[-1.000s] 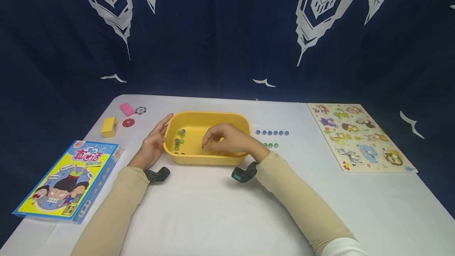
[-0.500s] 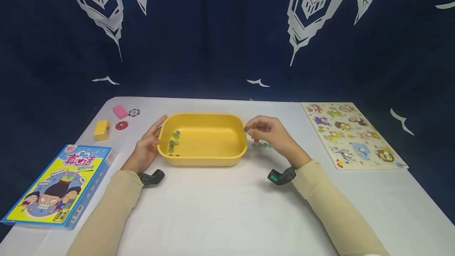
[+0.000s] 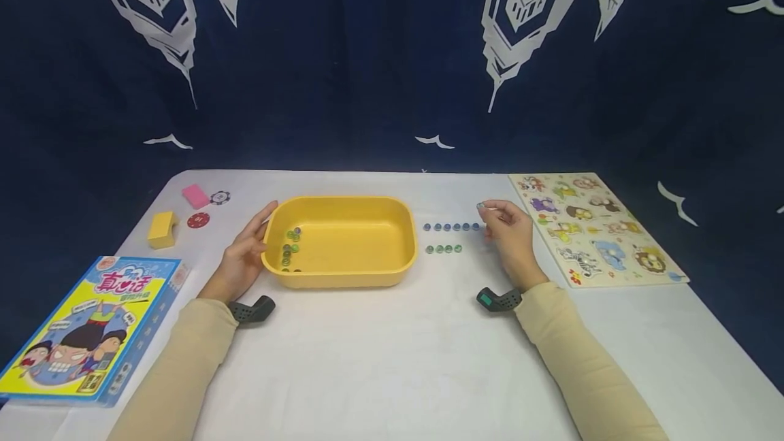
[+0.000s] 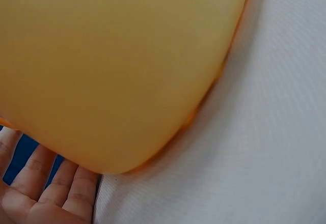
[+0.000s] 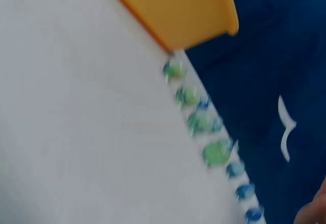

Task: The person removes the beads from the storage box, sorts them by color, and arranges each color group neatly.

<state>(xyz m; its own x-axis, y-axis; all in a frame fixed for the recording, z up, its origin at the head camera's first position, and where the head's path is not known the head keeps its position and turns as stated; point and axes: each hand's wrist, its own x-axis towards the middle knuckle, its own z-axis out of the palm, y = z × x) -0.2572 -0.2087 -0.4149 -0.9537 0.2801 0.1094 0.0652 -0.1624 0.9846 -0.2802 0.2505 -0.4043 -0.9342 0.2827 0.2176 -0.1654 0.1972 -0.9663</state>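
Note:
A yellow plastic tub (image 3: 339,279) stands in the middle of the table, with several green and dark blue glass marbles (image 3: 286,255) gathered at its left end. My left hand (image 3: 241,257) rests against that end, its fingers fairly straight along the outside; the left wrist view shows the fingers (image 4: 63,183) beside the tub wall. Between thumb and fingertips my right hand (image 3: 511,240) pinches a small marble (image 3: 480,205), its colour hard to tell, above the right end of a row of blue marbles (image 3: 447,226). Nearer me lies a shorter row of green marbles (image 3: 444,249).
At the right lies an animal puzzle board (image 3: 597,230). On the left are a blue-and-yellow game box (image 3: 92,332), a yellow block (image 3: 162,230), a pink block (image 3: 195,196), a red chip (image 3: 198,220) and a black-and-white chip (image 3: 220,197). A dark curtain (image 3: 367,87) hangs behind.
My right hand has come out of the tub with a marble and moved right, past the tub's rim to the end of the blue row. The left hand stays at the tub.

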